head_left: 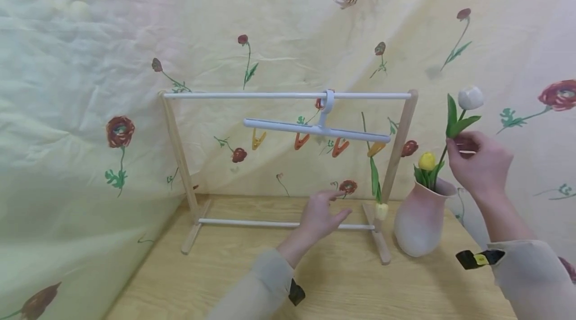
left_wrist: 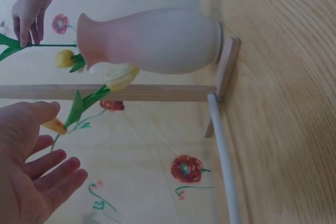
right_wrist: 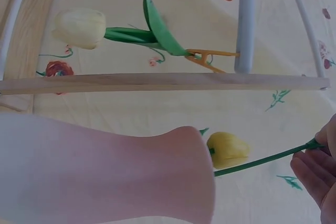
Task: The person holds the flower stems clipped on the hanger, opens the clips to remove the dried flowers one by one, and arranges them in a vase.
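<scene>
At the right, my right hand (head_left: pixel 481 165) pinches the green stem of a white artificial tulip (head_left: pixel 471 97) just below its leaves. In the right wrist view, the lower stem (right_wrist: pixel 262 162) runs into the mouth of a pink-and-white vase (right_wrist: pixel 173 177). A yellow tulip (head_left: pixel 426 161) also stands in that vase. My left hand (head_left: pixel 319 215) hovers over the table with fingers spread and holds nothing. Near it, a cream tulip (head_left: pixel 381 211) hangs head down from a yellow-orange clip (head_left: pixel 376 148) on the pale blue hanger (head_left: pixel 281 125).
A wooden rack with a white top rod (head_left: pixel 234 95) carries the hanger, which tilts down to the right. Other clips, one yellow (head_left: pixel 257 140) and two orange-red (head_left: pixel 340 147), hang from it. The rack's right post (head_left: pixel 402 135) stands beside the vase. Floral cloth (head_left: pixel 288 20) covers the wall behind.
</scene>
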The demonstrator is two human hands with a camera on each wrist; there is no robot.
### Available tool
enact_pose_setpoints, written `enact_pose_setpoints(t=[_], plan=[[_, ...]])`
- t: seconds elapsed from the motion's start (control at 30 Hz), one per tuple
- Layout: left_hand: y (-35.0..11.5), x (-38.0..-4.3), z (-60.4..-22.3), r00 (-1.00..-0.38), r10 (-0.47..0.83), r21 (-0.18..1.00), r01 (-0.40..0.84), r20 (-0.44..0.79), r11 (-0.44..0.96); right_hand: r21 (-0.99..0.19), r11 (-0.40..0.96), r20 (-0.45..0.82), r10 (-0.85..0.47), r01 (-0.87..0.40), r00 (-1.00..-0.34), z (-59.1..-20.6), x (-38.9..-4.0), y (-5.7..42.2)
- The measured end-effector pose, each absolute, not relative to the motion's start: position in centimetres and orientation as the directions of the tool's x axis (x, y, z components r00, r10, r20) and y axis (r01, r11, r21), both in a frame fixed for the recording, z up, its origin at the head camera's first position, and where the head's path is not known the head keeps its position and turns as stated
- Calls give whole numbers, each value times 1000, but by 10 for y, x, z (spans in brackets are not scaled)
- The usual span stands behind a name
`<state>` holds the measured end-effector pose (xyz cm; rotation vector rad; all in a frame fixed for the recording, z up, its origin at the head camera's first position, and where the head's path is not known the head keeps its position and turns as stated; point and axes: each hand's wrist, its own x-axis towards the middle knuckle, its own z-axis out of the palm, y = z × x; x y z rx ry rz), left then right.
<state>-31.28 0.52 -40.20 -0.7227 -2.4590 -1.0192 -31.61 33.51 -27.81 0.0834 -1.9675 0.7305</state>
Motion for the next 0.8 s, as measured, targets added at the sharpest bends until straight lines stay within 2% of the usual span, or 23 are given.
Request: enact_pose_setpoints(t=[0.4, 0.8], plan=[[22, -329, -407, -824, 307, 629, 563, 476, 536, -409, 842, 807, 154, -352, -570, -303, -316, 341], [50, -346, -411, -859, 267, 720, 512, 437, 469, -400, 871, 772, 154, -284, -616, -315, -314, 343]])
